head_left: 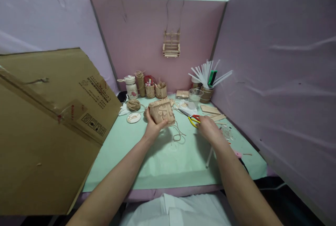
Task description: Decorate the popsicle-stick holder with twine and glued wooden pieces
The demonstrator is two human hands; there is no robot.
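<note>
My left hand (154,127) grips a small wooden craft box (162,111) with a flower-like relief, tilted above the green table. Loose twine (179,135) hangs from the box's lower right side. To the right, my right hand (208,128) is closed on scissors (194,120) with red and yellow handles, their blades pointing left toward the box without touching it. A ball of twine (133,104) and a round white lid (133,117) lie left of the box.
A large cardboard box (47,124) stands at the left. Along the back are a white bottle (131,87), stick holders (161,90), a clear cup (195,96) and a pot of white glue sticks (207,94). Wooden strips (210,109) and scraps lie at the right.
</note>
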